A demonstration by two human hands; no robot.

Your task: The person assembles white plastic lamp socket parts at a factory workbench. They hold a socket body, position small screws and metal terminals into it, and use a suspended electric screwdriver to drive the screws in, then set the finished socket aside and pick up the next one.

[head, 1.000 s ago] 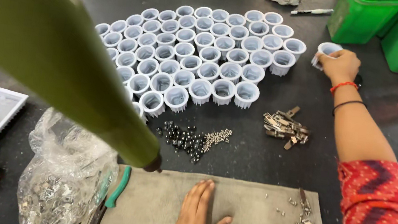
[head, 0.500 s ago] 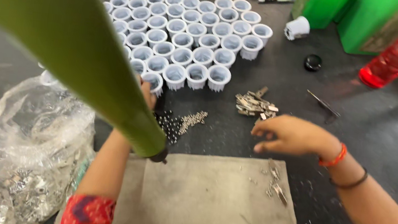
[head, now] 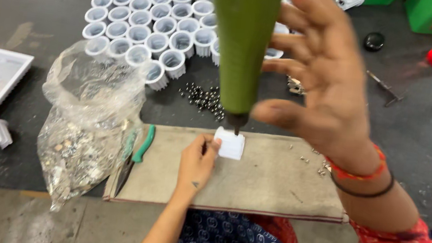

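The small white part (head: 230,143) now lies on the brown cloth pad (head: 274,183), under the tip of the green tool (head: 242,42); half a second ago the pad was bare. My left hand (head: 197,163) has come in to pinch the part's edge with its fingertips. My right hand (head: 322,79) has lifted off the table, fingers spread beside the tool, gripping nothing
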